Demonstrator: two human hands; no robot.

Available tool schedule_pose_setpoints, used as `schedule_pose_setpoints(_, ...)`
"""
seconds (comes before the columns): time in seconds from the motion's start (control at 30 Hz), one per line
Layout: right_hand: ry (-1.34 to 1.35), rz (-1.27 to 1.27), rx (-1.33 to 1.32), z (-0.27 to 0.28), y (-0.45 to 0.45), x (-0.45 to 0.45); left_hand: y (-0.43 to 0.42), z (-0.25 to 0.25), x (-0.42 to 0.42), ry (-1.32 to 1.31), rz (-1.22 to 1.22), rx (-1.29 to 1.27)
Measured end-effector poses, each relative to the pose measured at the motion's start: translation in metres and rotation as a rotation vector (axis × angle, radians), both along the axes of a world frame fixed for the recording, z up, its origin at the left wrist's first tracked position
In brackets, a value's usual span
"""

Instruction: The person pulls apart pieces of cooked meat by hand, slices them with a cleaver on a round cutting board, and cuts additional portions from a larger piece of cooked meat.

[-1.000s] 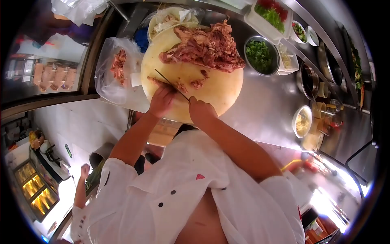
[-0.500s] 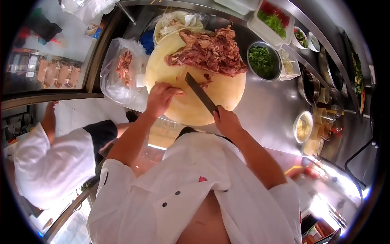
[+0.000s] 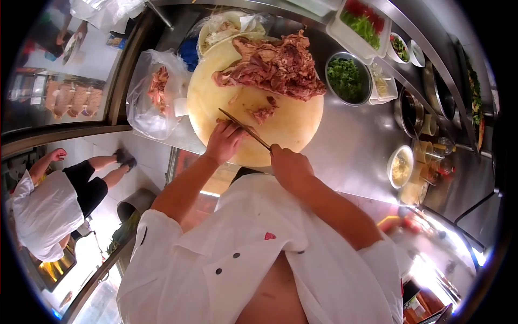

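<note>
My right hand (image 3: 291, 167) is wrapped round the handle of a cleaver (image 3: 244, 127), whose blade is seen nearly edge-on. The blade slants up and left across a round yellowish cutting board (image 3: 299, 121). My left hand (image 3: 224, 143) rests on the board with its fingers curled against the near side of the blade. A small piece of meat (image 3: 220, 121) shows at its fingertips, mostly hidden. Just beyond the blade lie small meat scraps (image 3: 263, 112). A large pile of reddish-brown meat (image 3: 275, 67) covers the far part of the board.
Left of the board lies a clear plastic bag with meat (image 3: 158, 89). Right of it stand a metal bowl of chopped greens (image 3: 348, 79), a tub of vegetables (image 3: 359, 32) and a white bowl (image 3: 401, 167). A person in white (image 3: 48, 205) is beyond the counter at left.
The cleaver has turned from flat to nearly edge-on, its tip moving left to my left fingers. My left hand has shifted right and nearer. The person at left has moved away.
</note>
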State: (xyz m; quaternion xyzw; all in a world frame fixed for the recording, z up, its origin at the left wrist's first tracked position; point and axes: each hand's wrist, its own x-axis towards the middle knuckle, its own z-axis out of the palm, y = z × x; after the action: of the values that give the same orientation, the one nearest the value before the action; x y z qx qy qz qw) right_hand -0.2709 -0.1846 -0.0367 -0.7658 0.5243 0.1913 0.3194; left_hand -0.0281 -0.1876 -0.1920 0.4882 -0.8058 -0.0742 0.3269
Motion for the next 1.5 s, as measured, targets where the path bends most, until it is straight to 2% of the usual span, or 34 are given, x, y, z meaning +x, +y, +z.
schedule_pose_setpoints(0.1,-0.028,-0.027,-0.012,-0.009,0.000,0.004,-0.002,0.001,0.001,-0.011,-0.004,0.000)
schedule_pose_setpoints(0.3,-0.057,0.104,-0.173,-0.059,-0.021,0.024,-0.002,0.001,0.002,-0.014,-0.013,0.060)
schedule_pose_setpoints(0.43,-0.095,0.053,-0.144,-0.055,-0.031,0.020,-0.002,0.008,0.001,-0.040,-0.006,0.035)
schedule_pose_setpoints(0.6,-0.081,0.031,-0.067,-0.022,-0.005,0.003,0.002,0.004,0.000,-0.017,0.015,-0.021)
schedule_pose_setpoints(0.87,-0.076,0.097,-0.149,-0.066,-0.021,0.024,-0.001,0.009,0.002,-0.037,0.004,-0.016)
schedule_pose_setpoints(1.0,-0.153,0.033,-0.139,-0.039,-0.011,0.007,0.002,0.000,0.003,0.002,0.032,-0.021)
schedule_pose_setpoints(1.1,-0.104,0.024,-0.133,-0.030,0.004,0.009,0.002,-0.003,0.002,0.031,0.035,-0.051)
schedule_pose_setpoints(1.27,-0.124,0.029,-0.156,-0.076,-0.011,0.026,-0.001,0.002,0.005,0.018,0.019,-0.051)
schedule_pose_setpoints(1.5,-0.116,-0.001,-0.078,-0.027,0.003,0.012,0.004,-0.004,0.007,0.030,0.038,-0.068)
